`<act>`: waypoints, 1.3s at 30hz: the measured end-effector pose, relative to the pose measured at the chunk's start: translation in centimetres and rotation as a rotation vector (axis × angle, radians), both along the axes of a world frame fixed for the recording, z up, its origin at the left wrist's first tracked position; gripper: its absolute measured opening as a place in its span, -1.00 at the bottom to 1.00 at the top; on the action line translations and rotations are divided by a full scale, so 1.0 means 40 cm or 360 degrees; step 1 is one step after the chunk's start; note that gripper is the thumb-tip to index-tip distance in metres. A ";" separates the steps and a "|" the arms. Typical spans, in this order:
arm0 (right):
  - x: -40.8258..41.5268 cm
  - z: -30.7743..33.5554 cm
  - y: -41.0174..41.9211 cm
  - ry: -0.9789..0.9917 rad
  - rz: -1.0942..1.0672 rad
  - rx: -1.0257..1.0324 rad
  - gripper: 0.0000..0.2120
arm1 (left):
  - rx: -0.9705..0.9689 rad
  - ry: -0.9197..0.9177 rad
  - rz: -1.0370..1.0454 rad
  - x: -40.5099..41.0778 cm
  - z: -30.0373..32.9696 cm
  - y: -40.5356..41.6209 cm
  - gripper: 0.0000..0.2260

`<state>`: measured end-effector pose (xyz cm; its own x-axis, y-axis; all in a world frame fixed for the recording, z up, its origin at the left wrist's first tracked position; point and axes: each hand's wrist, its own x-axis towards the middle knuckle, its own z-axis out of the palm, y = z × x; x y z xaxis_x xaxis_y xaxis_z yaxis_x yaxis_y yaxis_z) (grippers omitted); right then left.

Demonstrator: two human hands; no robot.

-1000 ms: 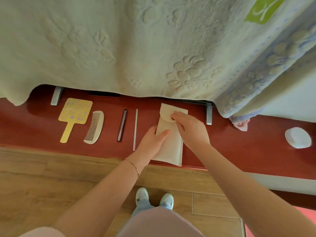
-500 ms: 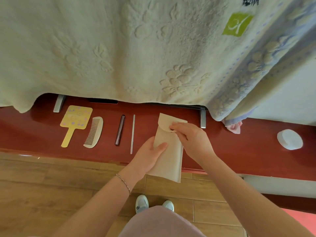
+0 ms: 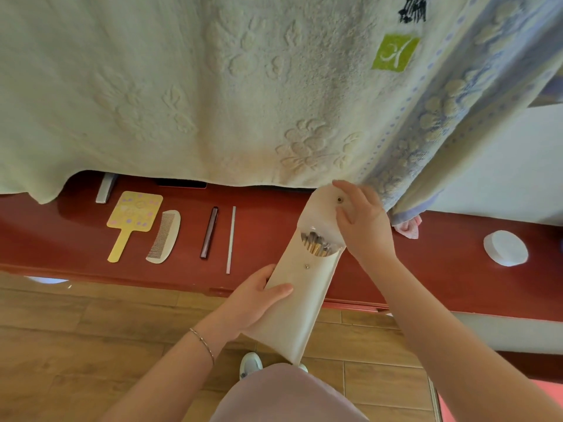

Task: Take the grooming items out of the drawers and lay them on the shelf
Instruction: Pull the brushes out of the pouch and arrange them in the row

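One head-worn view — looking steeply down, close, over the shelf (image 3: 426, 269) and floor (image 3: 76, 345) (no second view).

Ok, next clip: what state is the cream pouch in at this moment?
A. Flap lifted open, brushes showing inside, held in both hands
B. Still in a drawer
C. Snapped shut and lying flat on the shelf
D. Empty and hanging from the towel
A: the pouch is gripped by the left hand while the right hand holds its flap up, with brush tips visible in the opening.
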<state>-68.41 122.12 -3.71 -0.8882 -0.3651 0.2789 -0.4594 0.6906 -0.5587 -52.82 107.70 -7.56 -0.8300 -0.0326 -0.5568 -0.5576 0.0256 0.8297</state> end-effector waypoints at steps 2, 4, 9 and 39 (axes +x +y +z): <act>0.007 -0.018 0.007 0.0422 -0.0043 0.0240 -0.67 | -0.0007 0.0020 0.0006 0.005 0.005 0.001 -0.83; 0.015 -0.030 0.013 0.0584 0.0000 0.0369 -0.82 | -0.0020 0.0046 0.0034 0.007 0.011 -0.001 -0.83; 0.035 -0.036 0.005 -0.0054 0.0226 0.0046 -0.71 | -0.0034 0.0088 0.0093 0.008 0.020 -0.011 -0.82; -0.062 -0.060 -0.048 -0.1090 -0.0377 -0.1085 -0.85 | -0.0120 -0.0104 0.0404 0.116 -0.059 -0.046 -0.81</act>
<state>-70.88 120.21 -6.13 -0.9653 -0.1097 -0.2370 0.2189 0.1555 -0.9633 -48.16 105.86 -9.93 -0.7525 -0.2783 -0.5969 -0.6063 -0.0612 0.7928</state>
